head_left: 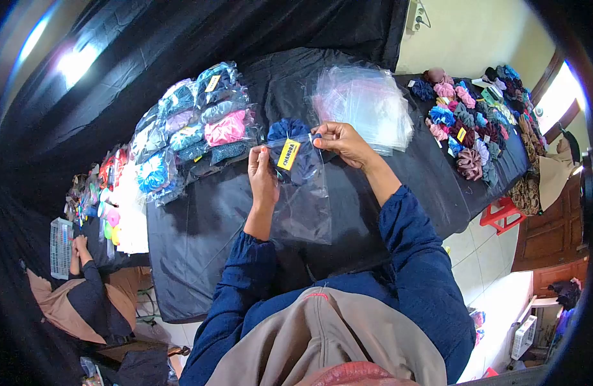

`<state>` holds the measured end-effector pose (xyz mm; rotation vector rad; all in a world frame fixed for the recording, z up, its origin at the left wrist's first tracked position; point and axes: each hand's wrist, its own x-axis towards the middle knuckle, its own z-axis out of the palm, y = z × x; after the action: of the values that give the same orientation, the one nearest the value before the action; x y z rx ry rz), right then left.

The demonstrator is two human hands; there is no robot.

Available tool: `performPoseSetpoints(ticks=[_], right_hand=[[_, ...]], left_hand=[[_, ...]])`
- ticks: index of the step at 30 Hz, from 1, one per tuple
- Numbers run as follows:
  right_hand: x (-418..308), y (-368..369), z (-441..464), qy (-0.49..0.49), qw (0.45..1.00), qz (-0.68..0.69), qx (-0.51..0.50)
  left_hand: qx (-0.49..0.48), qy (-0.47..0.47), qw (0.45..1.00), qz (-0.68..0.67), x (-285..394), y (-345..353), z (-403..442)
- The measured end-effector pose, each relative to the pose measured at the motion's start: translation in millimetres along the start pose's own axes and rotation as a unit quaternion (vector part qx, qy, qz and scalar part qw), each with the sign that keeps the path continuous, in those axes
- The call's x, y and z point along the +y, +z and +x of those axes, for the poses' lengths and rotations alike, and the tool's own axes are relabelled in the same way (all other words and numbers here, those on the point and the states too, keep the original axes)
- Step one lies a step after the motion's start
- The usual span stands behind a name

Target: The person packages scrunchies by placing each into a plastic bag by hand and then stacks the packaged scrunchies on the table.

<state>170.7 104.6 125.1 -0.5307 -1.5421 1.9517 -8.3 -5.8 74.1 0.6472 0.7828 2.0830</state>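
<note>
Nearest to us is the beige cloth (pixel 322 341) worn by the person, with navy sleeves (pixel 415 235) reaching forward on both sides. On the near left we record a second person (pixel 84 293), seated off the table, hands together beside a pale grey basket (pixel 61 248). A red stool (pixel 502 215) stands on the tiled floor to the right.

Next we note the table (pixel 193 270), draped in black cloth. Over its middle is a clear bag (pixel 303 222), its lower part extending toward the near side. Both hands are grasping: the left hand (pixel 264 177) pinches the bag's left edge, and the right hand (pixel 344 145) pinches its far right corner (we cannot tell whether any fabric is caught there too). Between them sits a navy scrunchie (pixel 288 128), partly behind the film, its far end appearing to stick out past the bag's edge. On it we read a yellow label (pixel 288 154), "CHANDRA", tilted.

Farther off, we log packed scrunchies (pixel 206 116) piled on the left, one bright pink, and a loose heap of mixed scrunchies (pixel 463 122) on the right. Between these, just beyond the right hand, lies a stack of clear bags (pixel 367 112). Farthest, we see a black drape (pixel 309 26) and a pale wall (pixel 476 32).
</note>
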Motion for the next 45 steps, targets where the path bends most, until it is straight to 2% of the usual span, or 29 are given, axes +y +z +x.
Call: performPoseSetpoints(ticks=[4, 8, 10, 11, 13, 14, 17, 22, 24, 26, 28, 30, 32, 35, 37, 39, 40, 41, 43, 44, 45], right_hand=[[-4.8, -1.0, -6.9, -0.081, 0.996, 0.046, -0.008], [-4.6, -12.2, -9.1, -0.078, 0.995, 0.031, -0.056], [-6.3, -9.7, -9.6, -0.081, 0.994, -0.033, -0.067], [-6.1, -7.5, -10.6, -0.081, 0.994, -0.033, -0.067], [-6.2, 1.9, -13.8, -0.071, 0.993, -0.081, -0.052], [-4.6, 4.4, -14.2, -0.080, 0.990, -0.109, -0.041], [-11.3, 14.4, -20.4, -0.104, 0.990, -0.097, -0.008], [0.9, 18.8, -16.5, -0.146, 0.988, -0.035, 0.019], [3.1, 15.9, -15.6, -0.155, 0.988, -0.022, 0.019], [3.4, 10.0, -15.8, -0.073, 0.992, 0.102, 0.002], [1.1, 12.1, -17.4, -0.078, 0.991, 0.107, -0.012], [-0.7, 15.9, -19.6, -0.082, 0.990, 0.112, -0.026], [-2.3, 21.7, -20.5, -0.082, 0.984, 0.110, -0.117], [-9.1, 25.6, -23.0, -0.056, 0.980, 0.119, -0.152], [-20.4, 29.0, -25.2, -0.058, 0.987, 0.064, -0.134], [-26.2, 29.1, -22.1, -0.056, 0.979, -0.115, -0.160], [-28.2, 33.0, -21.2, -0.045, 0.976, -0.166, -0.137], [-31.3, 36.5, -21.1, -0.046, 0.976, -0.166, -0.136], [-48.7, 50.8, -24.5, -0.074, 0.917, -0.377, -0.108], [-57.6, 57.4, -26.3, -0.076, 0.892, -0.435, -0.096], [-63.5, 59.6, -26.5, -0.077, 0.892, -0.435, -0.096]], left_hand=[[-0.069, -0.014, 0.996, -0.047, 0.4, -2.1, 2.6], [-0.085, -0.016, 0.996, -0.033, 7.4, 2.4, -4.1], [-0.148, -0.016, 0.988, -0.048, 6.5, -2.6, -2.9], [-0.147, -0.017, 0.988, -0.048, 6.3, -5.4, -1.4], [-0.110, 0.044, 0.991, 0.063, 4.9, -10.8, 4.0], [-0.083, 0.038, 0.993, 0.073, 2.5, -12.4, 5.6], [-0.050, 0.052, 0.995, 0.065, 0.3, -13.1, 8.2], [-0.049, 0.035, 0.996, 0.066, 6.0, -11.2, 6.7], [-0.058, -0.001, 0.998, -0.002, 10.9, -0.6, 1.1], [-0.085, 0.011, 0.996, 0.032, 17.5, 0.2, 0.1], [-0.111, 0.024, 0.991, 0.066, 19.1, -1.7, 0.6], [-0.132, -0.017, 0.991, 0.009, 18.5, -3.1, 0.2], [-0.135, -0.033, 0.990, -0.009, 18.7, -3.5, -2.5], [-0.153, -0.065, 0.985, -0.049, 22.5, -1.6, -7.4], [-0.181, -0.040, 0.982, -0.046, 19.3, -4.4, -5.3], [-0.190, -0.011, 0.982, -0.013, 18.6, -6.8, -3.1], [-0.199, 0.019, 0.980, 0.019, 18.6, -6.8, -2.2], [-0.199, 0.019, 0.980, 0.018, 17.7, -6.8, -3.9], [-0.200, -0.028, 0.979, -0.007, 22.9, 1.2, -11.4], [-0.292, 0.023, 0.956, -0.031, 8.3, -15.6, 3.2], [-0.292, 0.023, 0.956, -0.031, 12.8, -7.5, 1.0]])
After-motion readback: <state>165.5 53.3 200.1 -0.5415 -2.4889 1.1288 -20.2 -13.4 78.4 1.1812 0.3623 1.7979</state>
